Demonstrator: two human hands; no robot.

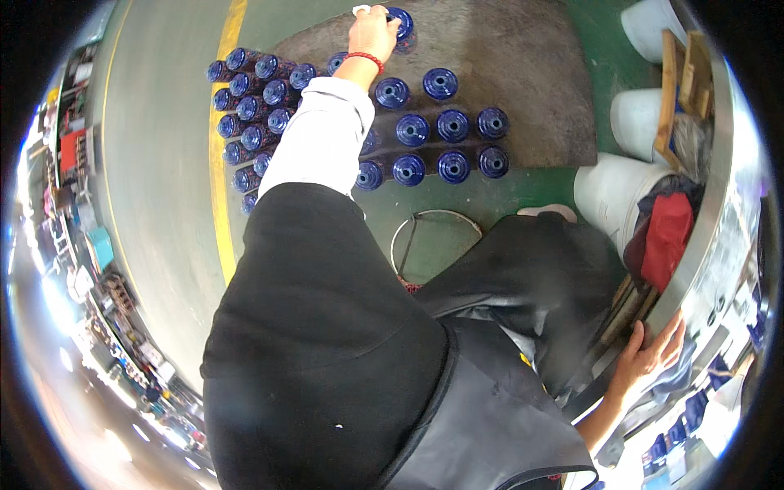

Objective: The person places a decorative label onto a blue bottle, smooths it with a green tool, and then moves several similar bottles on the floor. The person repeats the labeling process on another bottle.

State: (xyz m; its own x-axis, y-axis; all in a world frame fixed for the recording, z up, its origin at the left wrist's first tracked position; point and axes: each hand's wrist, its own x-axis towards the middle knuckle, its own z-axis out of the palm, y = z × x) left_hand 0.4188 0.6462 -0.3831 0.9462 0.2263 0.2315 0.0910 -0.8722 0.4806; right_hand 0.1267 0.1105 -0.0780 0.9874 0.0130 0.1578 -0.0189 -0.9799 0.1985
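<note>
My left hand [373, 34] reaches out to the far end of the group, its fingers bent around the side of a blue cylindrical part [399, 22] that has a stepped round top. A small white scrap [361, 10] shows at the fingertips; what it is I cannot tell. Several matching blue parts [441, 83] stand upright in rows, each with a hole in the middle of its top. Many more blue parts [249, 107] are packed close together left of my white sleeve. My right hand [649, 355] lies at the metal bench edge, fingers stretched and holding nothing.
A brown mat [531, 82] covers part of the green floor under the rows. White buckets [625, 196] line the right side, with wooden pieces [670, 98] and a red cloth [668, 241]. A thin pale hoop [437, 214] lies near my legs. The metal bench [710, 245] runs along the right.
</note>
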